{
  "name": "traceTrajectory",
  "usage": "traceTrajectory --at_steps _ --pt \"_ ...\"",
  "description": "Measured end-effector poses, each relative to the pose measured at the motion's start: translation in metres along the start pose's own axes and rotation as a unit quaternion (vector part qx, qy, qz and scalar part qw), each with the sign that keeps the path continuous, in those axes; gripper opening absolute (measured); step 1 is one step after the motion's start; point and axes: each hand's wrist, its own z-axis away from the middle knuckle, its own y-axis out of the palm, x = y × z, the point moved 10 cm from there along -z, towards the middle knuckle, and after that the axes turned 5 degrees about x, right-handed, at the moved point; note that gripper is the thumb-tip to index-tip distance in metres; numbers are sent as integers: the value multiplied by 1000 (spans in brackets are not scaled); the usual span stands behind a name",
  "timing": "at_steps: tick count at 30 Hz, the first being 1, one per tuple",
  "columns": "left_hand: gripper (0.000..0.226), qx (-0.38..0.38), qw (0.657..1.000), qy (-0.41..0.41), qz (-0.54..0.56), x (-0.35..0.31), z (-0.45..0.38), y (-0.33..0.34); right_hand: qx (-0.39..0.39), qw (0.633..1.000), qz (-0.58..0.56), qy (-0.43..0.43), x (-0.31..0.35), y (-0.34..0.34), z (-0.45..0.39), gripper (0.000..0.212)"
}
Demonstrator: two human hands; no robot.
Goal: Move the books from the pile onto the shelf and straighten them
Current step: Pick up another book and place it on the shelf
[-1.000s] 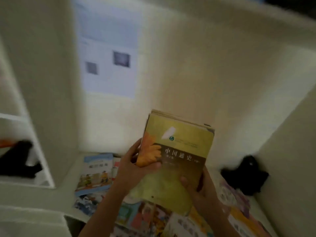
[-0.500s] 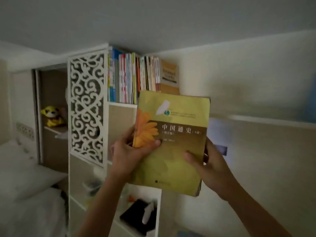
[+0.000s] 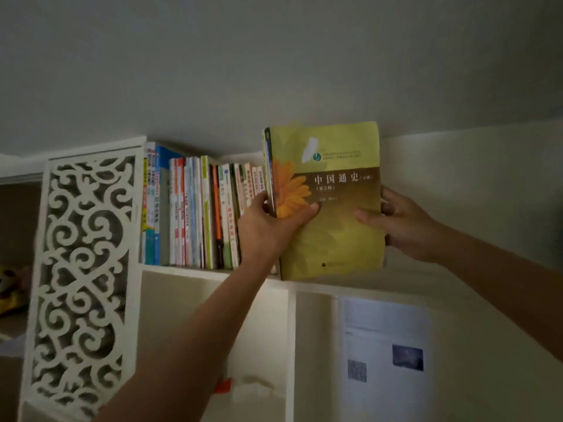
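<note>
Up at the shelf [image 3: 213, 274], the left hand [image 3: 268, 226] grips the spine side and the right hand [image 3: 402, 222] the open edge of the yellow book [image 3: 329, 208], held upright, cover outward, just right of the shelved row [image 3: 195, 208].

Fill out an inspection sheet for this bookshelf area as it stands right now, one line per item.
Surface: white top shelf, just under the ceiling.
Job's things: yellow-green book held upright at the right end of the row of upright books, its lower edge at shelf level; whether it rests there cannot be told.
Clutter: yellow toy at far left, blurred; a small orange item below the shelf, unclear.
Hands: left hand grips the book's spine side, thumb on the cover; right hand grips its right edge.
Cables: nothing seen.
Surroundings: white carved panel left of the row; printed sheet on the wall below.
</note>
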Motion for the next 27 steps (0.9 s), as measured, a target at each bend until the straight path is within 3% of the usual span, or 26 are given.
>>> traceTrajectory --at_steps 6,8,11,14,16,21,27 --pt "81 -15 1000 -23 1 53 -15 35 22 996 -17 82 -76 -2 -23 46" --pt "80 -9 1000 -23 12 62 -16 40 69 992 11 103 -90 3 -26 61" --pt "64 64 996 -22 55 76 -9 42 122 985 40 111 -100 4 -32 90" --pt "72 131 986 -2 108 87 5 36 142 982 40 116 -109 3 -43 89" --pt "77 137 983 23 121 86 8 31 162 979 37 115 -115 8 -53 87" --pt "71 48 990 95 -93 63 9 28 217 969 19 120 -131 27 -88 82" --pt "82 -29 946 136 -294 53 20 35 271 954 -15 125 -141 44 -109 80"
